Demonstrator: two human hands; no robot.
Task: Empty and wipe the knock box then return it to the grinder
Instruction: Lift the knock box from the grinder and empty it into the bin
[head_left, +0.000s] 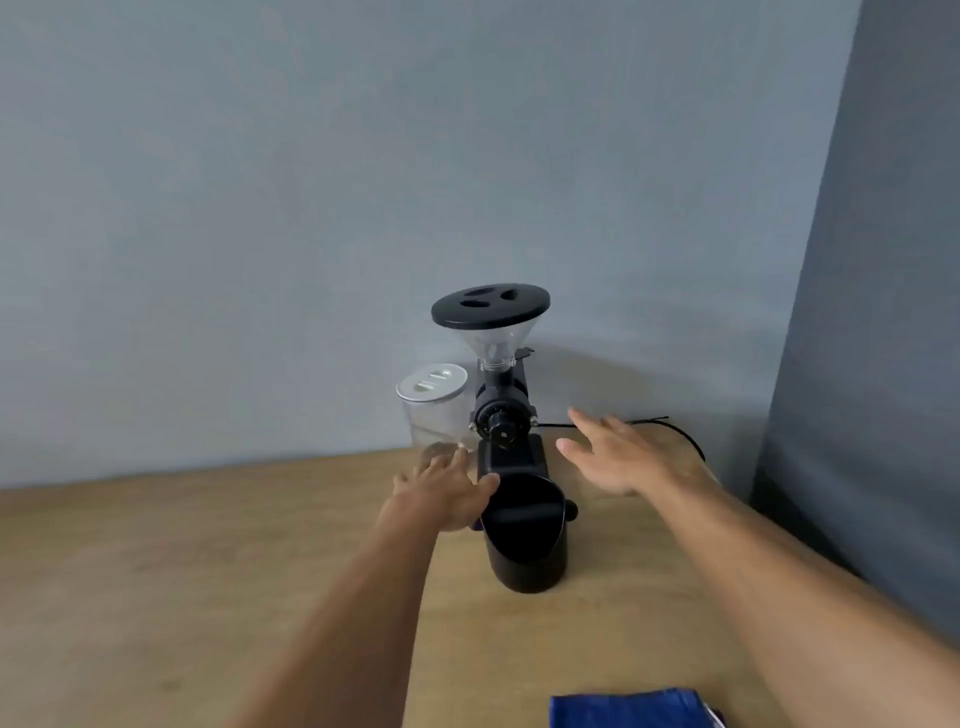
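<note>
A black round knock box (524, 540) with a bar across its mouth stands upright on the wooden table (208, 561), right in front of the black grinder (504, 410). The grinder has a clear funnel hopper with a black lid. My left hand (441, 493) is open at the box's left rim, with the thumb touching or nearly touching it. My right hand (618, 452) is open, fingers spread, hovering to the right of the grinder and apart from the box. A folded blue cloth (631, 709) lies at the near table edge.
A clear jar with a white lid (434, 405) stands left of the grinder, behind my left hand. A black power cord (680, 431) runs along the table behind my right hand. The grey wall is close behind, and a darker panel stands at the right.
</note>
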